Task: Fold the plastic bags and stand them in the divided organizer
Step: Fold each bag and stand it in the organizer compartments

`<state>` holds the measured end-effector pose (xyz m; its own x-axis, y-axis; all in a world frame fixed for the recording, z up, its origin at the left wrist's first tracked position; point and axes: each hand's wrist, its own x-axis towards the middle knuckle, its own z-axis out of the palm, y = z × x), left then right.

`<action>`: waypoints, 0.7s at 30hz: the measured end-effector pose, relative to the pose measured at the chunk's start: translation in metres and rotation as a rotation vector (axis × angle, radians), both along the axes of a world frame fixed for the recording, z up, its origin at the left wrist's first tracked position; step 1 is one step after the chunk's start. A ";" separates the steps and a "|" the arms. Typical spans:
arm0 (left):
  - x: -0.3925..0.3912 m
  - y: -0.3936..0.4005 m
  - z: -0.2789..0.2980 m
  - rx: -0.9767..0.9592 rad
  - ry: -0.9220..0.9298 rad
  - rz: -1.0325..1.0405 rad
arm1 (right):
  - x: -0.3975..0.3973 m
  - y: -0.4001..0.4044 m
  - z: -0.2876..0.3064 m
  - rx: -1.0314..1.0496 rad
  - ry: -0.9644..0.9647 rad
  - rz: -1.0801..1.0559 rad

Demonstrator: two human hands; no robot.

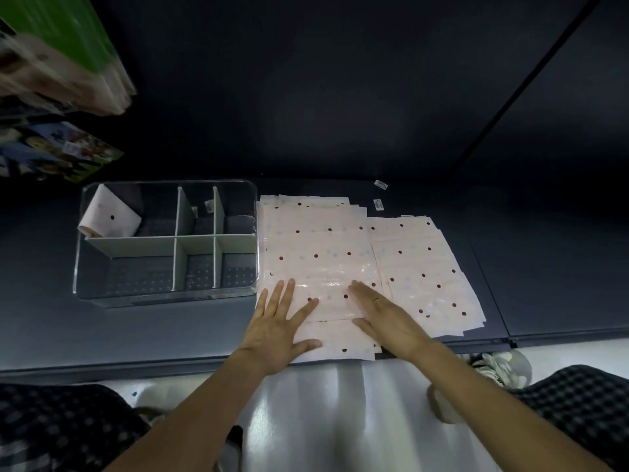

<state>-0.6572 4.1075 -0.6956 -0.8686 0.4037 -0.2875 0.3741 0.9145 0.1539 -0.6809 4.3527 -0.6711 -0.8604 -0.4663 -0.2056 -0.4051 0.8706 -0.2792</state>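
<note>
Glossy, smooth pink plastic is seen in the polka-dot bags (316, 247); clear hard plastic in the organizer (80, 260), with matt dividers (136, 245); the dark shelf (544, 267) is matt.

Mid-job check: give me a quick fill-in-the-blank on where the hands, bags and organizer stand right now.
1. Both hands, left and right, press flat on the ____ stack of bags.
2. The clear organizer holds ____ folded bag.
3. That folded bag sits in the organizer's back-____ compartment.
4. The organizer lies to the ____ of the bag stacks.

Missing words: left; one; left; left
</note>
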 end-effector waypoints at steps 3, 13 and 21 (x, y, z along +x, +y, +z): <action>-0.001 0.006 0.009 -0.013 -0.060 0.057 | -0.009 0.009 0.008 0.208 0.083 0.195; 0.005 0.037 0.028 0.050 0.102 0.021 | 0.008 0.003 0.048 0.041 0.505 0.600; 0.034 0.029 0.030 0.204 0.214 -0.039 | 0.051 -0.029 0.035 -0.265 0.357 0.477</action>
